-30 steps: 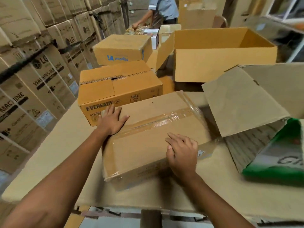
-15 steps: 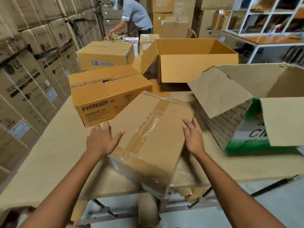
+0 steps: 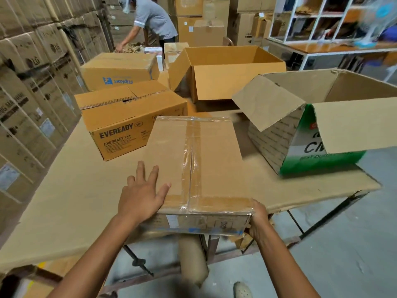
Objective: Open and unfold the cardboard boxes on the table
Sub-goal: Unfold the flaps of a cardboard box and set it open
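Observation:
A brown cardboard box (image 3: 217,164), sealed with clear tape along its top seam, lies at the near edge of the table (image 3: 71,194). My left hand (image 3: 140,196) rests flat on its near left corner, fingers spread. At the box's near right corner my right hand (image 3: 258,220) curls around the edge and grips it. The box's short side with a label faces me and juts slightly past the table edge.
A closed Eveready box (image 3: 129,123) and a Flipkart box (image 3: 119,69) stand at the left. An open orange box (image 3: 236,76) is behind, an open green-and-white box (image 3: 322,134) at the right. A person (image 3: 150,20) works at the far end. Stacked cartons line the left wall.
The taped box has been turned so that its seam now runs away from me and its short side faces me. My right hand moved from its far right side to its near right corner.

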The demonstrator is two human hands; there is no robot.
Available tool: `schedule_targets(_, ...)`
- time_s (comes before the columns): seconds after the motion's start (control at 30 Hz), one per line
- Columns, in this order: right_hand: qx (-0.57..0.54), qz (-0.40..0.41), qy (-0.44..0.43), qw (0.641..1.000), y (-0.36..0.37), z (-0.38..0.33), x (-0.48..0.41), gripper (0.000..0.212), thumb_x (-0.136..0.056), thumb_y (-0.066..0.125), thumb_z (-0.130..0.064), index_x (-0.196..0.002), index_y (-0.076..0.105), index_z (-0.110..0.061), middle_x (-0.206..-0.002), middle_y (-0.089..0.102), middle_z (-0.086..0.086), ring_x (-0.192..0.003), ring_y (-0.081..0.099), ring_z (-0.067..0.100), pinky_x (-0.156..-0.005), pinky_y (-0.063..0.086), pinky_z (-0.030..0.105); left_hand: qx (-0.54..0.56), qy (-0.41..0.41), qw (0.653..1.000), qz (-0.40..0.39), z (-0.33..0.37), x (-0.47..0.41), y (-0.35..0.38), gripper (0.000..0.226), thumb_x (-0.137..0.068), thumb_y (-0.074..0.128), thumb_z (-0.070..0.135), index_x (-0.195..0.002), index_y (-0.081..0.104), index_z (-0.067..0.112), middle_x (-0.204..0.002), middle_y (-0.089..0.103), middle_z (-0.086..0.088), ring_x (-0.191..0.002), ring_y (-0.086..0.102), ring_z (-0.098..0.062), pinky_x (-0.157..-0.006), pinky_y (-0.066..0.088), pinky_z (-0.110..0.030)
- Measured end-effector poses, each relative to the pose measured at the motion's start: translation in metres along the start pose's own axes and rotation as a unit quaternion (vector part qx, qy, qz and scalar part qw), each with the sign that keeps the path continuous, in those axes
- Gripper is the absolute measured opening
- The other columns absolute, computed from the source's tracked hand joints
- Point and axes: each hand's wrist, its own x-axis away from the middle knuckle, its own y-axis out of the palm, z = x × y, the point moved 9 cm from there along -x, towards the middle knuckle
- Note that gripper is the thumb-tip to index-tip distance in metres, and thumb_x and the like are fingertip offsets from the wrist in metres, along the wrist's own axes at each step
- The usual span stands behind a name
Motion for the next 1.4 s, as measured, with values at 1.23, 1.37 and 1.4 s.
schedule_targets(1.23,0.087,-0.237,-0.273,0.928,0.072,-0.187,0.204,0.02,-0.086,0.062,-0.022,-0.103,0.072,-0.015,-0.098,0.077,0.001,-0.09,0.074,0.02,-0.083,0.058,0.04,0.788,-0.014,0.611,-0.069,0.065,0.048,-0.123,0.046,-0.094,0.062,0.039,-0.134,0.054,0.02,-0.126,0.067,-0.013,-0.113,0.066,-0.031,-0.089,0.056,-0.045)
schedule_targets(1.37,0.119,-0.212,-0.318,0.917,0.082,-0.201,0.207,0.039,-0.066,0.062,-0.038,-0.097,0.075,-0.019,-0.096,0.077,-0.003,-0.093,0.072,0.02,-0.092,0.055,0.048,0.83,-0.038,0.554,-0.058,0.047,0.035,-0.099,0.042,-0.096,0.056,0.018,-0.137,0.051,0.019,-0.124,0.068,-0.015,-0.112,0.066,-0.032,-0.091,0.055,-0.046)
schedule_targets(1.4,0.127,-0.206,-0.327,0.913,0.085,-0.201,0.208,0.04,-0.065,0.06,-0.039,-0.096,0.075,-0.018,-0.095,0.077,-0.003,-0.093,0.072,0.021,-0.092,0.054,0.05,0.844,-0.041,0.532,-0.058,0.046,0.036,-0.097,0.04,-0.096,0.055,0.016,-0.136,0.052,0.017,-0.124,0.067,-0.016,-0.111,0.065,-0.033,-0.09,0.055,-0.045)
